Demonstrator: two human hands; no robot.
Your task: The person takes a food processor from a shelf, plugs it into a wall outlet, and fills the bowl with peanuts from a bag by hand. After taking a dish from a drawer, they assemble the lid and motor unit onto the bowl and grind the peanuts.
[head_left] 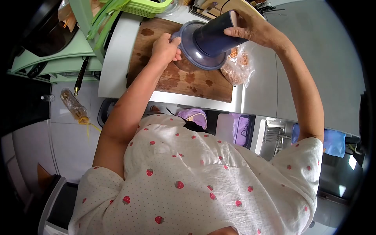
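Observation:
A food chopper with a dark blue cylindrical motor unit point(214, 36) stands tilted over a wooden cutting board point(149, 47). Under the motor unit sits a wide translucent blue lid point(190, 49); what lies below it is mostly hidden. My left hand point(166, 49) is closed on the left edge of the lid, thumb on top. At the upper end of the motor unit, my right hand point(252, 29) grips it with the thumb across its side. Just right of the lid, a clear plastic bag point(238, 68) of small brownish pieces rests by the board's edge.
Behind the board are a green basket point(143, 9) and a knife block point(203, 9). A green rack point(66, 51) with long green leaves point(103, 23) stands at the left. Grey counter point(313, 51) extends to the right, with a sink point(270, 143) nearer my body.

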